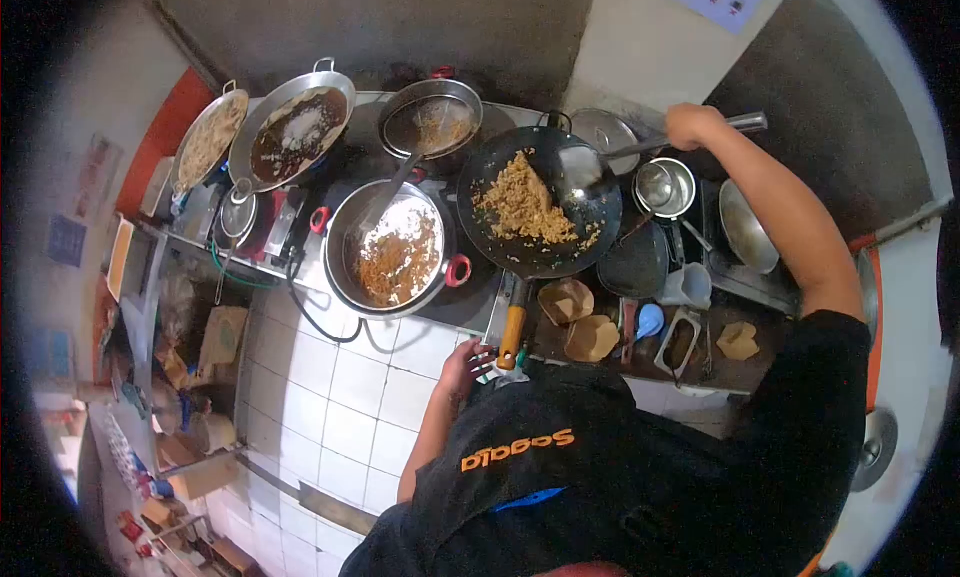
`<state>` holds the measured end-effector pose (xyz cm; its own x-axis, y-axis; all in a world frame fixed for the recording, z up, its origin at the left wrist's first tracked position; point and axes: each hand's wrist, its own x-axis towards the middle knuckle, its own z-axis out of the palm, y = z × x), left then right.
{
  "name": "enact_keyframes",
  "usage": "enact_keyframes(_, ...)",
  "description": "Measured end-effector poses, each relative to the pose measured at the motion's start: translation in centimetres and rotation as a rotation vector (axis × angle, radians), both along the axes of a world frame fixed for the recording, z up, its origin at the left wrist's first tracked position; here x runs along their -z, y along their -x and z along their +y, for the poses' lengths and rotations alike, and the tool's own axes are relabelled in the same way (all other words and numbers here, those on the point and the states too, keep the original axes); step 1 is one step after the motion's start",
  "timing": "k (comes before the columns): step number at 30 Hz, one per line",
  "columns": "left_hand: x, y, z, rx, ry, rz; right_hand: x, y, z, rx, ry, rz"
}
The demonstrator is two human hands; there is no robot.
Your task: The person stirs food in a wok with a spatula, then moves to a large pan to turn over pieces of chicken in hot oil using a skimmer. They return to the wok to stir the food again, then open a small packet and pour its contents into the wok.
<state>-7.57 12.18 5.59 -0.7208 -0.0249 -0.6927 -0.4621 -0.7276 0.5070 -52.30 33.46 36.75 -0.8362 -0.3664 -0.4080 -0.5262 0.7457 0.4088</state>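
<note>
My right hand (690, 127) is closed around the long metal handle of a spatula (580, 167), whose flat blade rests in a black wok (490, 247). Brown crumbly food (525, 202) is heaped in the middle and left of the wok, with small bits scattered around it. The wok's wooden handle (513, 327) points towards my body. Just left of that handle's end, my left hand (465, 367) has its fingers apart and holds nothing visible.
Left of the wok is a steel pot (340, 267) with brown bits and a ladle. Behind it sits a strainer pan (387, 127). Two wide pans (240, 157) (183, 162) stand farther left. A small pot (683, 177), bowls (590, 339) and a blue scoop (650, 320) lie to the right.
</note>
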Motion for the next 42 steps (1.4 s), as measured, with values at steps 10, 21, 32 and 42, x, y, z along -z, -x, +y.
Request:
enact_keyframes(10,-0.7,0.6,1.3,-0.080,-0.006,-0.003,9.1,3.4,-4.5,-0.226,0.201,0.134)
enact_keyframes(21,0.8,0.6,1.6,-0.029,0.022,-0.025,3.8,-4.0,-6.6,-0.440,0.262,0.071)
enact_keyframes(32,-2.3,3.7,3.6,0.225,-0.015,0.193,-0.4,-2.8,-1.1,0.099,-0.227,-0.306)
enact_keyframes(42,1.5,-1.4,-1.8,0.039,0.045,-0.020,11.8,-9.1,2.7,0.907,0.660,-0.830)
